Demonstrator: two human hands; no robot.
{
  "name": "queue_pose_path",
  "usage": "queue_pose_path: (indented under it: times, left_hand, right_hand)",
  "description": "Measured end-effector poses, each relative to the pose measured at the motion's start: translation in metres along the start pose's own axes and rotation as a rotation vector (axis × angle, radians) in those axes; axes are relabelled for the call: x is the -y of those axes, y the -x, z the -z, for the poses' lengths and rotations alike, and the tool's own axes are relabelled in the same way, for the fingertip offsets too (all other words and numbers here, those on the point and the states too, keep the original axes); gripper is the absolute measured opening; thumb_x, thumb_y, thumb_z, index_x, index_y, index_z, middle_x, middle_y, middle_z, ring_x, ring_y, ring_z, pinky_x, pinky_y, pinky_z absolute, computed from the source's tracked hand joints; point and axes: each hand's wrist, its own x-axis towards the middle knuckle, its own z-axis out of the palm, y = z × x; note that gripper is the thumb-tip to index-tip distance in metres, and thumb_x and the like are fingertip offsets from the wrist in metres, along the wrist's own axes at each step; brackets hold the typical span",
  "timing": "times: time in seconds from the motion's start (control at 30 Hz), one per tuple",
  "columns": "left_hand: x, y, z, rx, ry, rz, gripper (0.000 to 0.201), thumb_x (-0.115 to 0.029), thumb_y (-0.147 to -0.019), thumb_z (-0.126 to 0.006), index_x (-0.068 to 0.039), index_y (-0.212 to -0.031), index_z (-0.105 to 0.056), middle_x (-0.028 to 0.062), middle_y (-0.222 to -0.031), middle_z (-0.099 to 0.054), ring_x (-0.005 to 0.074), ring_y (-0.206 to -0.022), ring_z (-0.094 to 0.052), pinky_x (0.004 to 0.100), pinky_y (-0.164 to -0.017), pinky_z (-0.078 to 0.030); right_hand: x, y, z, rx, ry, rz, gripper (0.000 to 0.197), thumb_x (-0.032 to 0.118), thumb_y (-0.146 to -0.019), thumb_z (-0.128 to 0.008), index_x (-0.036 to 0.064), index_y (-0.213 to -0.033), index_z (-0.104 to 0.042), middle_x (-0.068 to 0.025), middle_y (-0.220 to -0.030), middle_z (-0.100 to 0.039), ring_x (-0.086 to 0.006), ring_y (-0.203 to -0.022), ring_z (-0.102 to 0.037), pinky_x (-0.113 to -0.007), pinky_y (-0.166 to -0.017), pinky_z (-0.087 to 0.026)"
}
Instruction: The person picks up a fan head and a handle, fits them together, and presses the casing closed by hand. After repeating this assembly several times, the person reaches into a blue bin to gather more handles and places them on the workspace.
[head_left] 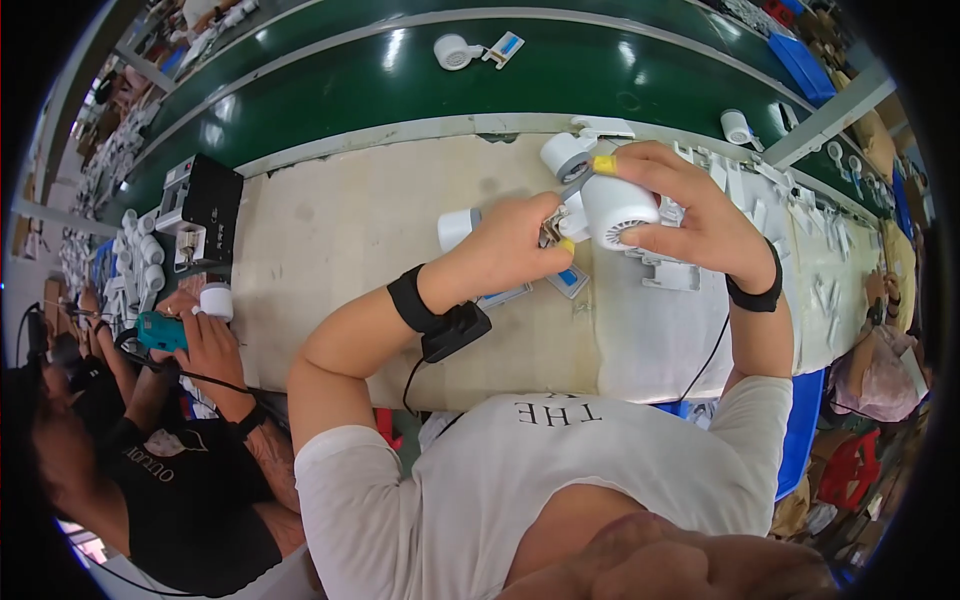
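Housing (612, 208), white and round, lies just right of the fingertips of the left hand (500, 242), which pinch a small metallic-looking part (549, 232), while the nearer right hand (697, 205) clamps this housing, its long axis running roughly from forefinger to thumb.

Bare hands: two, left (505, 240) and right (690, 205), at the grip. White round casings: held casing (620, 210), one; left casing (456, 230), one, just left of the grip; far casing (561, 157), one, just beyond; belt casings (455, 52), two, farther beyond. Yellow finger wraps (604, 166): two. Wristbands (408, 298): two. Teal power tool (160, 331): one, well left.
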Motion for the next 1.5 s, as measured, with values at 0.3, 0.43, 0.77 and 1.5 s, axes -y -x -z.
queue_pose_path:
  times: [0.3,0.43,0.77,1.5]
  left_hand:
    - [0.009,0.008,-0.012,-0.013,-0.077,-0.085,0.033,-0.018,-0.072,-0.059,0.003,-0.095,-0.048,0.0162,-0.074,-0.058,0.0227,-0.062,-0.056,0.0327,-0.056,-0.043]
    - [0.004,0.010,-0.015,0.049,0.274,0.104,0.023,-0.020,-0.084,-0.054,0.000,-0.096,-0.049,0.0099,-0.079,-0.060,0.0140,-0.063,-0.056,0.0269,-0.056,-0.043]
    - [0.013,0.020,-0.016,-0.091,0.938,0.013,0.026,-0.023,-0.089,-0.048,0.000,-0.099,-0.052,0.0133,-0.086,-0.061,0.0188,-0.073,-0.060,0.0294,-0.066,-0.048]
    - [0.032,0.011,-0.003,-0.317,1.012,-0.073,0.031,-0.012,-0.088,-0.051,0.002,-0.116,-0.048,0.0164,-0.111,-0.056,0.0220,-0.097,-0.058,0.0330,-0.074,-0.054]
  right_hand:
    - [-0.005,0.001,-0.010,0.014,-0.042,-0.059,0.049,0.019,-0.078,-0.064,0.0050,-0.122,-0.050,-0.0116,-0.113,-0.050,-0.0223,-0.100,-0.049,-0.029,-0.082,-0.041]
    - [-0.025,-0.001,-0.015,-0.030,-0.084,-0.050,0.049,0.022,-0.079,-0.064,0.0047,-0.122,-0.048,-0.0125,-0.114,-0.050,-0.0254,-0.102,-0.050,-0.031,-0.084,-0.041]
    - [-0.078,0.079,0.004,-0.273,-0.117,-0.143,0.034,0.027,-0.088,-0.051,0.0044,-0.114,-0.054,-0.0093,-0.104,-0.059,-0.0185,-0.094,-0.055,-0.030,-0.082,-0.043]
    - [-0.313,0.286,0.086,-0.807,0.911,-1.193,0.049,0.033,-0.072,-0.060,-0.0098,-0.094,-0.054,-0.0206,-0.075,-0.061,-0.0334,-0.066,-0.059,-0.039,-0.055,-0.048]
